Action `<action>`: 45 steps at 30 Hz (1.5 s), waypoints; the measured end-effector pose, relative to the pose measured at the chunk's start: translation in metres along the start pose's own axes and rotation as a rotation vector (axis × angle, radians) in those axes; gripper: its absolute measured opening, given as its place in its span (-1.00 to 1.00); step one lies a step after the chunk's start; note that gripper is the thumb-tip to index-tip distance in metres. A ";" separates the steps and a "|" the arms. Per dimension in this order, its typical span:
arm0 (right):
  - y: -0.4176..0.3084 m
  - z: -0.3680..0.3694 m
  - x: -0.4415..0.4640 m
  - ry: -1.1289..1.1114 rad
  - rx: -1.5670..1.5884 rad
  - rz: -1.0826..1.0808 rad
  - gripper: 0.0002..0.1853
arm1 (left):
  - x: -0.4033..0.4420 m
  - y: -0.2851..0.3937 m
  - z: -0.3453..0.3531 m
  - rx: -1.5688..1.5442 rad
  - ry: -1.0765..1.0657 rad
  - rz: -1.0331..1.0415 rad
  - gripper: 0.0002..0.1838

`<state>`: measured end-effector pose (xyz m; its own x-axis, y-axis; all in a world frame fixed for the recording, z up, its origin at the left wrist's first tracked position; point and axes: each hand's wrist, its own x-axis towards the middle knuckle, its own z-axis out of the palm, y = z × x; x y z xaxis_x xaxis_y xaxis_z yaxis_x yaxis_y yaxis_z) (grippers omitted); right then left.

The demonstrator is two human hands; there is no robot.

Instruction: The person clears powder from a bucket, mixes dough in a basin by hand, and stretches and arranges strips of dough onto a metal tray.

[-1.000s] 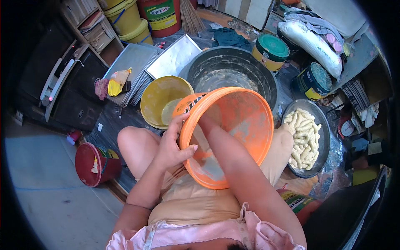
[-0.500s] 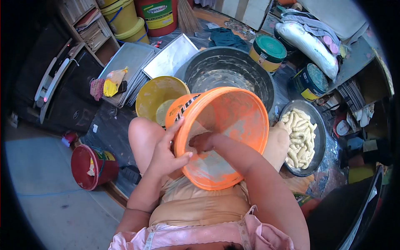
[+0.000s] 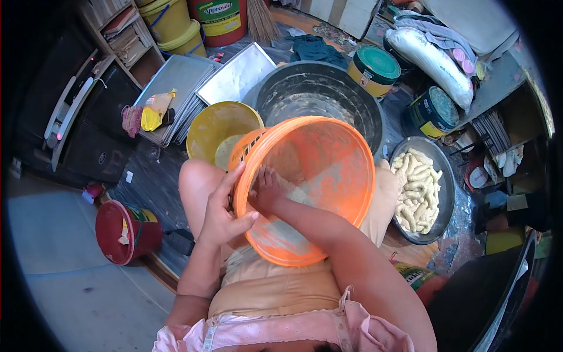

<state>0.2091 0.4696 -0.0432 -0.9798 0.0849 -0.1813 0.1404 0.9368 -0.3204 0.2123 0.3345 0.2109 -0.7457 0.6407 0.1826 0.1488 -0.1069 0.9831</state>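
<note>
Black plastic forms the round tub (image 3: 353,97) behind the tilted orange round plastic bucket (image 3: 340,161). The left hand (image 3: 221,214) clasps its rim between thumb and fingers; the right hand (image 3: 270,189) is inside, by the inner wall — whether it grips anything, I cannot tell.

I see dark, wrinkled sheeting (image 3: 158,190) over most of the floor (image 3: 288,17), which shows brown near the back. At left I have a black unit (image 3: 94,129) with pale handles, beside a wooden shelf unit (image 3: 146,71). Pale panels (image 3: 334,14) stand behind, cluttered shelving (image 3: 531,114) at right. Whitish light glints off the sheeting.
</note>
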 end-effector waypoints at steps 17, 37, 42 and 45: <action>0.030 -0.039 0.001 -0.240 0.056 0.568 -0.16 | -0.001 -0.001 -0.003 0.059 -0.020 0.049 -0.09; 0.036 -0.060 -0.027 -0.447 -0.041 -0.518 -0.54 | -0.007 -0.004 -0.007 0.067 -0.013 0.028 -0.07; 0.058 -0.084 -0.007 -0.505 -0.456 -0.295 -0.55 | -0.017 -0.004 -0.010 0.075 0.011 -0.012 -0.06; 0.046 -0.156 -0.017 -0.269 -0.332 -0.119 -0.59 | -0.017 -0.005 -0.010 -0.012 0.009 -0.013 -0.07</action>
<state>0.2101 0.5636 0.0900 -0.9083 -0.0802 -0.4106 -0.0676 0.9967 -0.0452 0.2180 0.3164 0.2026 -0.7536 0.6349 0.1699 0.1313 -0.1078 0.9855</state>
